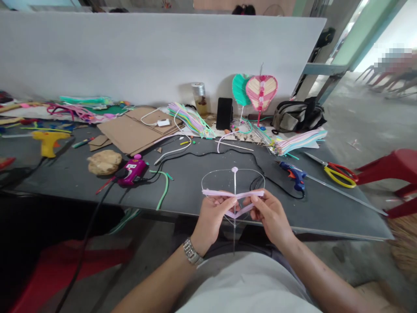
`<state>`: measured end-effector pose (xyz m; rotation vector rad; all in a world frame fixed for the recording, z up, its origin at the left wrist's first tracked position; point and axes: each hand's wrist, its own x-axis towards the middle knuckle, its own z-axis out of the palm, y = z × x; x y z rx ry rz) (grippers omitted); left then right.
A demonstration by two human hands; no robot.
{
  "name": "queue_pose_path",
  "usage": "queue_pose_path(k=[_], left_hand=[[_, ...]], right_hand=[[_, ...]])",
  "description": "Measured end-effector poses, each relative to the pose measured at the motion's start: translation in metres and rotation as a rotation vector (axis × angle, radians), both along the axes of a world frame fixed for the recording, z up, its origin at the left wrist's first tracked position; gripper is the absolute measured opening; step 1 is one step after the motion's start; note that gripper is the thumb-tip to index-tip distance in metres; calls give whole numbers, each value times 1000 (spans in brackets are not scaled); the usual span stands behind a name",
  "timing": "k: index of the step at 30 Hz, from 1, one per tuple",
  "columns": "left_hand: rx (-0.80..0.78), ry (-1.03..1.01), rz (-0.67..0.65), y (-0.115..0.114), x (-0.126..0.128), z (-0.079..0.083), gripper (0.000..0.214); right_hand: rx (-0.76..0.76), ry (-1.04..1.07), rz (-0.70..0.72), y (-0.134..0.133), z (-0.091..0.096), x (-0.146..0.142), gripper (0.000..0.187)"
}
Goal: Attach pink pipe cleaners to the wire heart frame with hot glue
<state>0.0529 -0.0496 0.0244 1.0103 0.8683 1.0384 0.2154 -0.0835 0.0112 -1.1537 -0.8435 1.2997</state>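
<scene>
Over the table's front edge, a thin wire frame point(265, 176) in a rounded fan outline has a straight centre stem with a lilac disc point(235, 170) at its top. Two bent lilac pipe cleaners cross the stem in shallow V shapes. My left hand point(208, 221) is closed, its thumb pressing the upper lilac pipe cleaner point(215, 193) near the stem. On the other side my right hand point(272, 215) pinches the same strip between thumb and fingers. The lower lilac pipe cleaner point(243, 211) runs beneath, partly hidden by the fingers.
On the grey table point(189, 174) lie a blue glue gun point(295, 174), scissors point(335, 169), a yellow glue gun point(48, 142), a purple power socket point(133, 170) and a stone point(104, 162). Behind are cardboard point(137, 130), pipe-cleaner bundles point(190, 119), a phone point(224, 114) and finished fans point(261, 91). Black cables cross the tabletop.
</scene>
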Motion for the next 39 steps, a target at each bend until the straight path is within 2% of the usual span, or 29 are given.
queue_pose_path(k=[4,10,14,20,25,30,36,39], left_hand=[[-16,-38,11,-1,1,1,22],[-25,-21,128,4,3,0,24],[13,-12,108,4,1,-2,24],[-34,-36,44,3,0,-1,23],[-3,37,18,5,2,0,18],[18,91,58,5,5,-1,19],[-32,5,22,3,4,-4,25],[-52,11,30,3,5,-3,19]], right_hand=[[48,36,-95,8,8,6,33],[26,48,-84,14,9,7,34],[11,53,-66,17,12,10,36],[-15,61,-5,17,14,15,35],[-52,-25,26,16,12,16,32],[-44,-69,0,18,11,14,30],[-56,2,-8,20,10,14,33],[-68,26,4,21,9,14,35]])
